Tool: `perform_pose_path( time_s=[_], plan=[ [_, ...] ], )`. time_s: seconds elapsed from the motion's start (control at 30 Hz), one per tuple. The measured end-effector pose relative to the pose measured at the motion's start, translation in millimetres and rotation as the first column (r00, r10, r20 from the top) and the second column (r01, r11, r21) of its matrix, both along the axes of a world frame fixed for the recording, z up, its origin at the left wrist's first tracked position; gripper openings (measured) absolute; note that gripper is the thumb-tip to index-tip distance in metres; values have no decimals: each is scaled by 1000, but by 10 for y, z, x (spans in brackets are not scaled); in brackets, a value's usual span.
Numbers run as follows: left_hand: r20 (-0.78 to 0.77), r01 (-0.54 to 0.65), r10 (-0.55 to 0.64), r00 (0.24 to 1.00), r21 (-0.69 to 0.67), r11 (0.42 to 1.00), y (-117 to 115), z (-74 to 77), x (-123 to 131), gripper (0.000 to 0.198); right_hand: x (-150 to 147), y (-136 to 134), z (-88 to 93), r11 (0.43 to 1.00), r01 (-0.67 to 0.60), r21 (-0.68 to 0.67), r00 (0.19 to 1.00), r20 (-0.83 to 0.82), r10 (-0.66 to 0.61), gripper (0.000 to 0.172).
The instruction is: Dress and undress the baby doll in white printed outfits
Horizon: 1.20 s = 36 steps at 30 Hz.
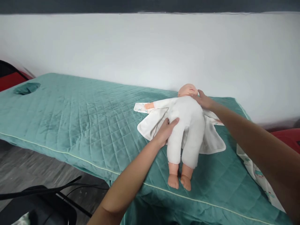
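A baby doll (187, 112) with a soft white body lies on its back, its head toward the wall and its bare feet toward me. Spread out under it is an opened baby shirt (214, 142), white inside with a printed pattern at the cuffs. My left hand (165, 132) grips the doll at the hip, thumb on top and the other fingers partly hidden beside it. At the doll's neck and shoulder, my right hand (203, 100) holds on, its fingers by the head and partly out of sight.
A green quilted bed cover (93, 125) with a face hole (27, 88) at its left end lies beneath everything. Patterned cloth (260, 175) rests at the right edge. A black chair (44, 203) stands at lower left, and a white wall (117, 47) runs behind.
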<state>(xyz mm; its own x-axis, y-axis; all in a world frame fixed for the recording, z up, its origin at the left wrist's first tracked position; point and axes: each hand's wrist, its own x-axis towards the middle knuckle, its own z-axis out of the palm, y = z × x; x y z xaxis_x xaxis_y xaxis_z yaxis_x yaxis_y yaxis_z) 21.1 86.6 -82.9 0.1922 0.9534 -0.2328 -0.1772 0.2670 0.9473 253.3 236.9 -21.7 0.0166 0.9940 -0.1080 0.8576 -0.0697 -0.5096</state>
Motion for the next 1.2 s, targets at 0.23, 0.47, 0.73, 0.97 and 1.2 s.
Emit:
perform_pose_path(
  time_s=[0.23, 0.47, 0.73, 0.97, 1.2],
  plan=[
    [-785, 87, 398, 475, 491, 867, 246, 88, -262, 28, -474, -113, 318, 935, -111, 337, 863, 499, -78, 61],
    [-916, 266, 399, 38, 394, 880, 622, -97, -227, 29, -1611, -236, -66, 796, -584, 157, 670, 647, 364, 42],
    [-758, -22, 474, 448, 521, 853, 749, -277, -423, 18, -1480, -51, -38, 847, -531, 26, 705, 568, 425, 35],
    [-209, -471, 602, 770, 449, 759, 866, -314, -589, 10, -1126, -217, 64, 828, -545, 135, 797, 391, 460, 43],
    [-49, -545, 607, 794, 385, 744, 853, -297, -634, 11, -1096, -351, 49, 846, -526, 91, 759, 500, 418, 49]
  ],
)
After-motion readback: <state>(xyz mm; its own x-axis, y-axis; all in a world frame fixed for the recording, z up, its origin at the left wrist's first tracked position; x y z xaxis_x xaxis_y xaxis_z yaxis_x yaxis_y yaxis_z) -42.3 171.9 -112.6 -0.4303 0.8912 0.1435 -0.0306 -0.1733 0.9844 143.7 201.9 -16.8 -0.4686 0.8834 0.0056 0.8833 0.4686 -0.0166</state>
